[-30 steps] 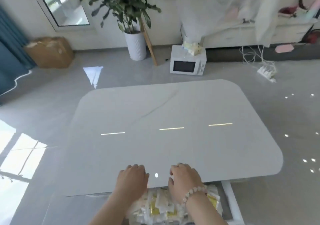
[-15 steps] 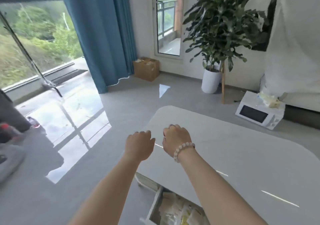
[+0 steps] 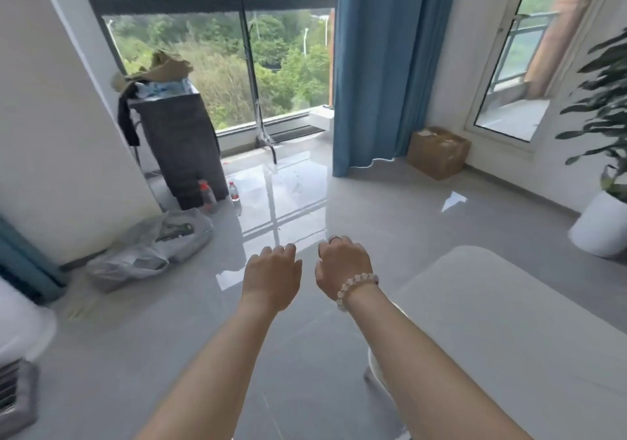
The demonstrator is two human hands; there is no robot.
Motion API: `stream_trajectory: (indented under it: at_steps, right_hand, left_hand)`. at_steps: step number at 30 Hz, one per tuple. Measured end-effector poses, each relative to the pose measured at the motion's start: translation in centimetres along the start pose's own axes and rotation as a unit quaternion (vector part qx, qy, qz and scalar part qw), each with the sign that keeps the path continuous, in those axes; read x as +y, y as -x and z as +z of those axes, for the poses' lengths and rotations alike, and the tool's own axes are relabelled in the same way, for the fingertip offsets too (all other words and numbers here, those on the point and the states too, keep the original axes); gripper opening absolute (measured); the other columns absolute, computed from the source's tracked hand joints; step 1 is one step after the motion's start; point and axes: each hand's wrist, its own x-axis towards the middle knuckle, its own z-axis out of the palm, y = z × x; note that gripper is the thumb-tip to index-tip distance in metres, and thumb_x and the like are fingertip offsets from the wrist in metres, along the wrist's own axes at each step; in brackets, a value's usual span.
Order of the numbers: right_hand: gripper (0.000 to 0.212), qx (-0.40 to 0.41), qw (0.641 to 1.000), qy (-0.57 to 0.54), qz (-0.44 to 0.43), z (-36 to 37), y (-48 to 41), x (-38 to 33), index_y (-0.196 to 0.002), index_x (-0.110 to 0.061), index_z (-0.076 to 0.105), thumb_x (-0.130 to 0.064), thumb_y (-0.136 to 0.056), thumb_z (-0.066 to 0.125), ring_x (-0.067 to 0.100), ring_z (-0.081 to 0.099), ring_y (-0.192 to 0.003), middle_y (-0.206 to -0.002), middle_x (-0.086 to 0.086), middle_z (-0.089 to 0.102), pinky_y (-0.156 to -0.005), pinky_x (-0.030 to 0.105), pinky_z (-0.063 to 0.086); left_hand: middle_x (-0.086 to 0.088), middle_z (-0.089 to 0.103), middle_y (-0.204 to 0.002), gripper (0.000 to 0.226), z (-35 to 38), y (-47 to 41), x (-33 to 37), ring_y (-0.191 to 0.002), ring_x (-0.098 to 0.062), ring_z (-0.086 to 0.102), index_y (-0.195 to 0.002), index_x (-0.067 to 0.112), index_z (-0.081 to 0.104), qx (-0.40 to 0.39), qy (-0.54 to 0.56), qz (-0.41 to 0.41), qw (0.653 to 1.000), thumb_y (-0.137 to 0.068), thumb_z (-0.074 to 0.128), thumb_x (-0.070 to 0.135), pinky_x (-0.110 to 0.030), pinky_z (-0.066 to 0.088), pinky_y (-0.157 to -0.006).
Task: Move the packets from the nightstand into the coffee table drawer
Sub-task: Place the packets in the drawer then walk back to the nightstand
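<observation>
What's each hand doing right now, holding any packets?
Left hand: fingers curled loosely downward, nothing visibly held.
Right hand: fingers curled loosely downward too, no packet visible; beaded bracelet on that wrist.

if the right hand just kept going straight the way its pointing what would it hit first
Nothing close, it seems. The right hand points forward over bare glossy floor, past the coffee table corner. The blue curtain looks like the first thing in line, though depth is unclear.
</observation>
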Motion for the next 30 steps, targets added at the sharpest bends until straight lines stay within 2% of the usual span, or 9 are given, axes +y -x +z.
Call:
stream_trajectory:
  at_steps: [2,11,18,26,30]
  right_hand:
    - [0.029,0.001,0.999,-0.005,-0.054,0.8,-2.4,-5.1,-0.115,-0.008,0.056,-0.021,-0.093,0.043,0.024,0.051,-0.114,-0.119,0.008,0.057,-0.09,0.032,0.04]
    - [0.028,-0.002,0.979,-0.023,-0.203,3.3,-7.4,-20.4,-0.114,-0.01,0.059,-0.025,-0.094,0.043,0.022,0.053,-0.111,-0.114,0.006,0.06,-0.089,0.03,0.042]
    - [0.029,-0.011,0.949,-0.043,-0.311,4.7,-8.4,-28.1,-0.115,-0.01,0.06,-0.022,-0.095,0.043,0.021,0.053,-0.114,-0.118,0.007,0.06,-0.091,0.031,0.043]
    - [0.029,-0.055,0.908,-0.049,-0.413,7.4,-10.0,-35.1,-0.117,-0.01,0.057,-0.023,-0.096,0.043,0.021,0.05,-0.115,-0.119,0.006,0.058,-0.094,0.031,0.041]
    - [0.026,-0.069,0.878,-0.055,-0.47,7.9,-11.5,-39.0,-0.114,-0.01,0.058,-0.02,-0.095,0.044,0.022,0.051,-0.113,-0.117,0.006,0.058,-0.091,0.031,0.04]
  left_hand:
    - [-0.001,0.059,-0.119,0.034,0.1,0.2,-5.2,-0.111,-0.022,0.053,-0.122,0.017,0.047,0.0,-0.015,-0.043,0.999,-0.101,0.028,0.035,-0.032,0.04,-0.085]
    - [-0.007,0.058,-0.119,0.031,0.0,4.4,-20.8,-0.111,-0.026,0.054,-0.117,0.012,0.048,-0.006,-0.034,-0.202,0.979,-0.1,0.032,0.033,-0.035,0.042,-0.088]
    - [-0.007,0.058,-0.117,0.032,0.3,8.3,-27.0,-0.11,-0.025,0.055,-0.118,0.011,0.046,-0.001,-0.025,-0.308,0.951,-0.101,0.03,0.034,-0.033,0.043,-0.084]
    - [-0.009,0.057,-0.12,0.032,0.5,11.0,-31.9,-0.112,-0.028,0.054,-0.119,0.009,0.047,-0.007,-0.015,-0.401,0.916,-0.101,0.032,0.031,-0.035,0.042,-0.087]
    - [-0.01,0.058,-0.118,0.032,0.5,12.2,-35.0,-0.109,-0.027,0.054,-0.116,0.009,0.049,0.007,-0.009,-0.47,0.883,-0.101,0.031,0.03,-0.035,0.043,-0.084]
